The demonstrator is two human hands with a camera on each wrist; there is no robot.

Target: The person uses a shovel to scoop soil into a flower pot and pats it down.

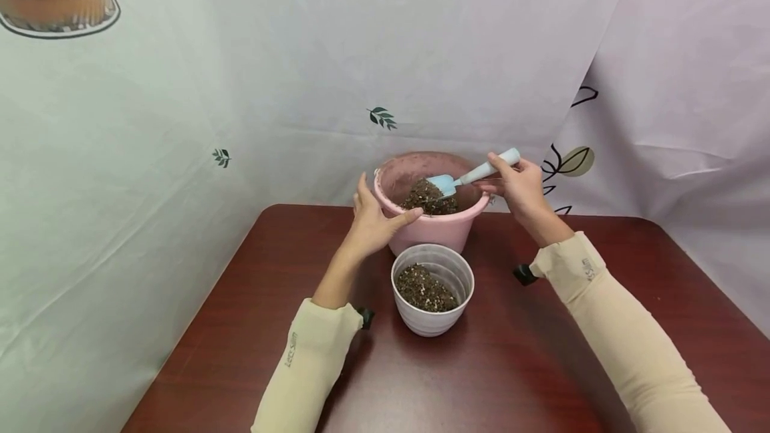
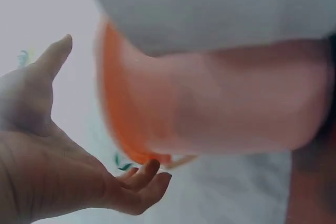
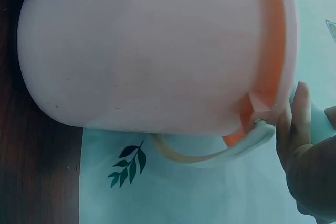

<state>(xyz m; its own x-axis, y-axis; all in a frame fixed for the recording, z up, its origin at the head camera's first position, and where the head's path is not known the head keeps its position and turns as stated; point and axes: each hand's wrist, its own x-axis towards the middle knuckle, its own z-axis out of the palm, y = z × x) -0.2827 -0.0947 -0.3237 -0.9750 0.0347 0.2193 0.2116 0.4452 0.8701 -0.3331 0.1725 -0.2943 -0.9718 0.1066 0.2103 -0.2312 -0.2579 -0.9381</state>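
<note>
A pink bucket (image 1: pixel 445 231) stands near the back of the table, with dark potting soil (image 1: pixel 424 198) inside. My right hand (image 1: pixel 522 187) grips the handle of a light blue hand trowel (image 1: pixel 478 173), whose tilted blade is at the soil. At the bucket's left rim is my left hand (image 1: pixel 374 222), thumb and fingers spread apart; in the left wrist view the fingertips (image 2: pixel 149 169) are near the rim. In front of the bucket stands a white ribbed pot (image 1: pixel 428 323), partly filled with soil (image 1: pixel 426 288). In the right wrist view the trowel is hidden.
The reddish-brown wooden table (image 1: pixel 385 393) carries both containers. Behind it hangs a pale printed cloth (image 1: pixel 289 105). The bucket's bail handle (image 3: pixel 210 158) hangs down on the far side.
</note>
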